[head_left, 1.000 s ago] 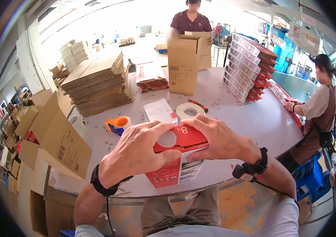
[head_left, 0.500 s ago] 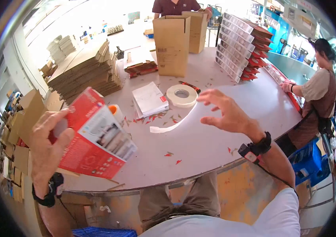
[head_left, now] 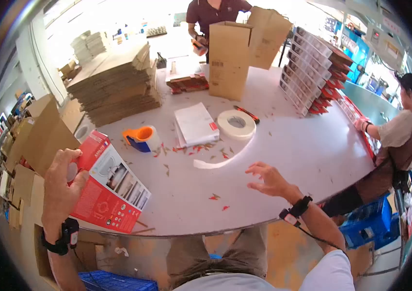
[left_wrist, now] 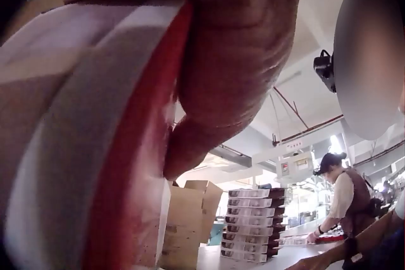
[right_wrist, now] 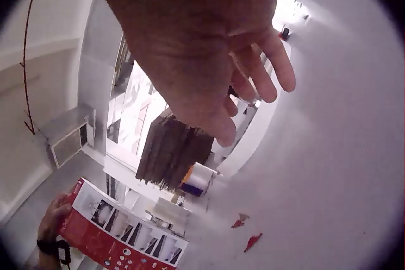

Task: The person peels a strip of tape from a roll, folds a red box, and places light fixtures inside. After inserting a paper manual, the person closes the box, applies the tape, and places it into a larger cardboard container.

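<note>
At the table's left front edge, my left hand (head_left: 61, 186) grips a red and white printed box (head_left: 114, 186) by its upper end, tilted, with a round pale sticker between thumb and fingers. The box fills the left side of the left wrist view, with the left hand (left_wrist: 234, 48) over it. My right hand (head_left: 270, 180) hovers above the table, fingers loosely spread and holding nothing; the right wrist view shows the same of the right hand (right_wrist: 209, 61). Beyond it lies a roll of white stickers (head_left: 236, 124), its loose strip curving toward the front.
White boxes or booklets (head_left: 196, 124) and an orange-blue tape dispenser (head_left: 140, 137) lie mid-table. Flattened cartons (head_left: 114, 87) stand back left, a tall carton (head_left: 229, 63) behind, stacked trays (head_left: 308, 72) back right. An open carton (head_left: 46, 131) is at left. Two people work across and at right.
Both hands were on the box; the right hand has let go and moved right. The left hand has carried the box left and tilted it. The person across has shifted a carton.
</note>
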Action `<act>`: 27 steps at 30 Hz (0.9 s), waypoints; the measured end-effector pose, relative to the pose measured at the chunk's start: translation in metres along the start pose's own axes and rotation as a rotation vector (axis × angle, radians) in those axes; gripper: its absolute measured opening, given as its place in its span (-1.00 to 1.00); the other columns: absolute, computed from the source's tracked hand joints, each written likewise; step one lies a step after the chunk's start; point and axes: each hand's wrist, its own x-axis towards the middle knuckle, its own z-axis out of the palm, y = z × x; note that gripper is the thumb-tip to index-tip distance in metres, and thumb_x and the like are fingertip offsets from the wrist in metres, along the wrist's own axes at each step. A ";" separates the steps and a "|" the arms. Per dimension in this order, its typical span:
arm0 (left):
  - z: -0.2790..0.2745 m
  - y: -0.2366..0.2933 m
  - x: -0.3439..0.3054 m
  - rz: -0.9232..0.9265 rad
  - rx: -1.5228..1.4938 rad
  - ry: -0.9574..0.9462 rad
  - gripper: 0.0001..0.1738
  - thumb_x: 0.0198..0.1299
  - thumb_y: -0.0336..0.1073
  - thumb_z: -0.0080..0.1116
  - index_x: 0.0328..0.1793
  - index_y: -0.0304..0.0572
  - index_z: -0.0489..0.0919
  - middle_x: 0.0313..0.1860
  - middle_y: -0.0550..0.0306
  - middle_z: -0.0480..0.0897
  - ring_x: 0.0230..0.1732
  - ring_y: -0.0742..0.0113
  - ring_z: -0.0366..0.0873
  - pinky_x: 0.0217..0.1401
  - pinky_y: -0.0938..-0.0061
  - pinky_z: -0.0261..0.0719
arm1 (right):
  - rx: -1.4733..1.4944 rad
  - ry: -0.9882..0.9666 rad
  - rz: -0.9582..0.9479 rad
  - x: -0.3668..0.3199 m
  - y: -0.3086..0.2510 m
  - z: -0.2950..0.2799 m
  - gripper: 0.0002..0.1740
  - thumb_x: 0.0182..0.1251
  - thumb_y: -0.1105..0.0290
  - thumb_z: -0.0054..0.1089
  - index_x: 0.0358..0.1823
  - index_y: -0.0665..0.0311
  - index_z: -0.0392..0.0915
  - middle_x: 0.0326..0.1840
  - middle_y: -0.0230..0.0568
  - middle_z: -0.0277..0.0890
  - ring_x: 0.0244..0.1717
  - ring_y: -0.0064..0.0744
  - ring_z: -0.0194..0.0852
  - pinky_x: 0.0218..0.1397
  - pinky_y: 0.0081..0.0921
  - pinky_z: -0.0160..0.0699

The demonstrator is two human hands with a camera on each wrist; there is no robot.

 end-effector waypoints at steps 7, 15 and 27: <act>-0.004 -0.002 -0.001 -0.069 -0.033 -0.053 -0.58 0.11 -0.46 0.32 0.14 -0.25 0.57 -0.09 -0.10 0.58 -0.02 -0.06 0.60 0.14 0.16 0.53 | 0.030 -0.026 0.038 0.002 0.021 0.039 -0.55 0.26 0.26 0.49 0.15 0.23 0.67 0.09 -0.03 0.65 -0.01 -0.16 0.73 0.08 -0.28 0.73; -0.004 0.011 0.004 -0.095 -0.045 -0.045 -0.54 0.09 -0.48 0.32 0.18 -0.27 0.59 0.00 -0.10 0.62 0.08 -0.08 0.61 0.23 0.19 0.54 | 0.268 0.155 0.120 0.038 0.041 0.050 -0.67 0.26 0.32 0.46 -0.01 0.34 0.73 -0.15 -0.03 0.76 -0.19 -0.20 0.78 -0.03 -0.30 0.76; -0.045 0.046 -0.018 0.039 0.055 0.385 -0.35 0.07 -0.23 0.49 0.31 -0.26 0.58 0.29 -0.14 0.63 0.31 -0.05 0.60 0.48 0.11 0.43 | 0.505 0.165 0.294 0.039 0.078 0.074 -0.76 0.31 0.45 0.39 -0.06 0.44 0.72 -0.27 -0.25 0.75 -0.22 -0.53 0.70 -0.07 -0.49 0.72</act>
